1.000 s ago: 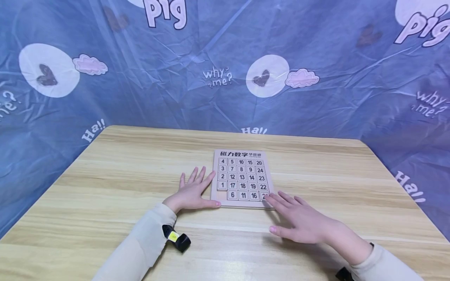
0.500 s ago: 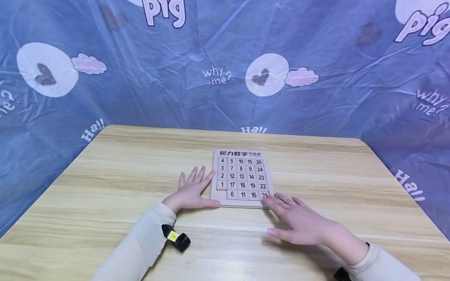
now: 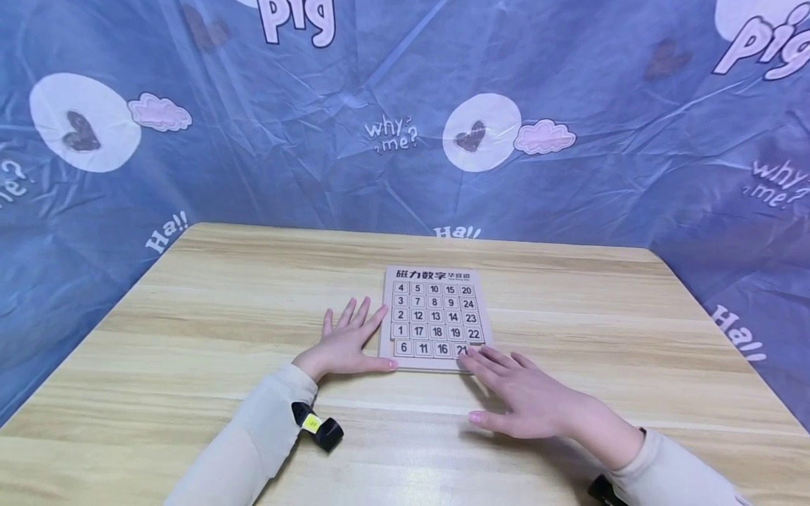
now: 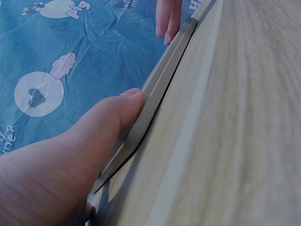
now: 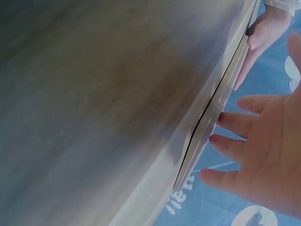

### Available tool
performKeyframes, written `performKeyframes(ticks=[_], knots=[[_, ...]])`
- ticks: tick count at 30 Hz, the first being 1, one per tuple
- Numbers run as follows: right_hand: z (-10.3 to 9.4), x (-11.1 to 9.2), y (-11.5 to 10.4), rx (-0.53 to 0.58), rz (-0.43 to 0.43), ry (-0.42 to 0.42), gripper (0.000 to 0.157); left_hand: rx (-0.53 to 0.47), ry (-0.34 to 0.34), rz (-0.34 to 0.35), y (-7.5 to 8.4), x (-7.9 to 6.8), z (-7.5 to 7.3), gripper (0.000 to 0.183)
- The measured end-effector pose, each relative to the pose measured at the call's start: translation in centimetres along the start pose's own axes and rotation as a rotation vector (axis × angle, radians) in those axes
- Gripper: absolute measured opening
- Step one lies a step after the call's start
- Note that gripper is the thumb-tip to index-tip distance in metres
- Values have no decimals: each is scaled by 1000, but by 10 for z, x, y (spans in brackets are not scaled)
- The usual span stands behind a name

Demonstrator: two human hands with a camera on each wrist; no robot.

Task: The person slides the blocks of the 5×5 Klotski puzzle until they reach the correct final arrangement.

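A sliding number puzzle [image 3: 424, 363] lies flat on the table, its numbered tiles in rows under a printed heading. My left hand [image 3: 344, 348] is spread at its left side, with the thumb on the lower left corner and the index fingertip at the left edge. The left wrist view shows that thumb [image 4: 115, 110] pressing the frame. Extended fingers of my right hand [image 3: 531, 397] touch tile 21 [image 3: 462, 348] in the bottom row and partly cover it. Tile 6 [image 3: 403, 348] is at that row's left end. The row's right end is partly hidden by my fingers.
The wooden table [image 3: 221, 302] has a light grain and rounded far corners. Behind it hangs a blue printed cloth [image 3: 316, 176]. A black strap with a yellow label [image 3: 311, 423] is on my left sleeve.
My right hand has moved left, and the bottom-row tiles 6, 11, 16 and 21 have slid left with it, filling the gap at the lower left. My left hand stays in place.
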State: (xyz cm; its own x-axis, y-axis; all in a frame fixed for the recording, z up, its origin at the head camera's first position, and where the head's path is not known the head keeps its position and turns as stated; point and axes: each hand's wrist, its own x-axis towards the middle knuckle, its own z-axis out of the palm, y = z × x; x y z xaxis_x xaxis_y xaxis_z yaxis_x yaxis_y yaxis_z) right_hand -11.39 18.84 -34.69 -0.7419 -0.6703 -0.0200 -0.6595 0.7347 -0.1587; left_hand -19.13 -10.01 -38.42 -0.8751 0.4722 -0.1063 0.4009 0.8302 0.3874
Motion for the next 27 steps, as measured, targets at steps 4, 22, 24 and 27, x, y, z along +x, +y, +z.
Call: performKeyframes(ticks=[4,22,24,27], knots=[[-1,4,-2,1,-4,-15,74,4,9,5,0,1,0,99],[-20,55,40,96,128,-13,77,6,8,-3,0,1,-1,99],[-18,62,48,93,169,-14,79,7,3,-7,0,1,0,99],[-16,72,56,101,226,-19,81,4,4,-4,-1,1,1,99]])
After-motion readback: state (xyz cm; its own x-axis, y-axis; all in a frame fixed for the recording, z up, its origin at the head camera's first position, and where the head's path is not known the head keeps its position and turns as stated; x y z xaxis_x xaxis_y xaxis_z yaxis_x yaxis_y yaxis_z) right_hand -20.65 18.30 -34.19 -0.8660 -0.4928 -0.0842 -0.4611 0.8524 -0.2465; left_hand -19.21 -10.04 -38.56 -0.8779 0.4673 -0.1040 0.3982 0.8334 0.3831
